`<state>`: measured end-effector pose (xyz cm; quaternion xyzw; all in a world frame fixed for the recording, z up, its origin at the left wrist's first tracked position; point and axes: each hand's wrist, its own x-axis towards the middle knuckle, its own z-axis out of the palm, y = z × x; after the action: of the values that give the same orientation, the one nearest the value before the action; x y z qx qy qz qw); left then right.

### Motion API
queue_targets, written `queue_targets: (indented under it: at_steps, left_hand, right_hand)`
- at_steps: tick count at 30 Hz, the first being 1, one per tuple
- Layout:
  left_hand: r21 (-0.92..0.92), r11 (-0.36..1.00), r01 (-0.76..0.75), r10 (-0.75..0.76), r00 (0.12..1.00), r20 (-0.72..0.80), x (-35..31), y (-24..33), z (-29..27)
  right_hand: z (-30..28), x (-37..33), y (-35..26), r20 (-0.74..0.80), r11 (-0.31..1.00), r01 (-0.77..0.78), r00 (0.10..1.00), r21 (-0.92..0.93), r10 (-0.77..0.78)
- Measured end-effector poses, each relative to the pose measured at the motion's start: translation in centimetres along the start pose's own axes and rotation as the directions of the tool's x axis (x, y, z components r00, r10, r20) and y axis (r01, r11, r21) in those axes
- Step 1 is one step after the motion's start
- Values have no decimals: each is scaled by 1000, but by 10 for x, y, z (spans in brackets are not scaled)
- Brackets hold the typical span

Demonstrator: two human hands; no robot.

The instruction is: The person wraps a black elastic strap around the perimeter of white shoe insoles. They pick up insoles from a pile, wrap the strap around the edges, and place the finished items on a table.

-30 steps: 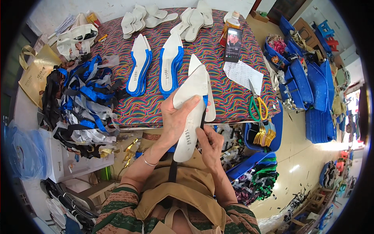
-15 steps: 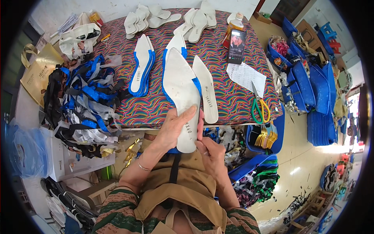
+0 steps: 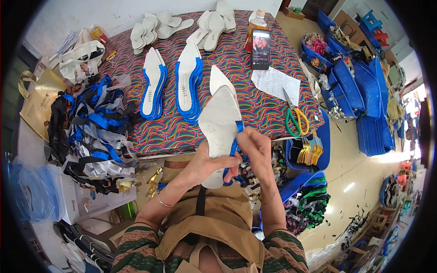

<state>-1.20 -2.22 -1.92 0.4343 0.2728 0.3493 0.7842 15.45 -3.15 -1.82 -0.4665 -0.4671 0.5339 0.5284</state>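
A pale, pointed shoe insole (image 3: 220, 119) is in my left hand (image 3: 202, 166), whose thumb lies across its narrow heel part. Along its right edge runs a glittery blue strip (image 3: 239, 126), pinched by the closed fingers of my right hand (image 3: 257, 148). Behind the toe, another plain insole (image 3: 222, 78) lies on the table, partly covered. Two stacks of blue-edged insoles, a left stack (image 3: 152, 84) and a nearer-middle stack (image 3: 185, 75), rest further left. The fingers of my left hand under the insole are mostly hidden.
On the patterned tablecloth (image 3: 232, 50) are plain insoles (image 3: 214, 34), a propped phone (image 3: 261, 50), a bottle (image 3: 257, 22), a paper sheet (image 3: 273, 86) and scissors (image 3: 295, 119). Tangled strips (image 3: 102, 120) heap at the left edge. Blue bins (image 3: 348, 86) stand on the floor to the right.
My right hand has moved up the insole's right edge, from beside the heel to its middle, with the blue strip. The insole sits slightly lower and nearer me. The view has shifted a little.
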Motion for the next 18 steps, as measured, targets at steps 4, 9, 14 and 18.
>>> queue_targets:
  at_steps: [4,9,14,18]
  left_hand:
    - [-10,999,41,-41,998,46,-1,0,0]
    - [-15,1000,-8,8,1000,-25,-2,2,-1]
    - [-32,999,16,-19,994,-110,2,11,3]
    - [-121,989,-79,43,962,-271,12,28,-11]
  right_hand:
    - [4,-1,-6,-42,969,146,987,-201,-158]
    - [8,-13,14,100,999,-21,995,50,16]
    - [15,-23,18,-31,975,-78,996,207,86]
    - [7,-49,11,235,878,43,969,-477,80]
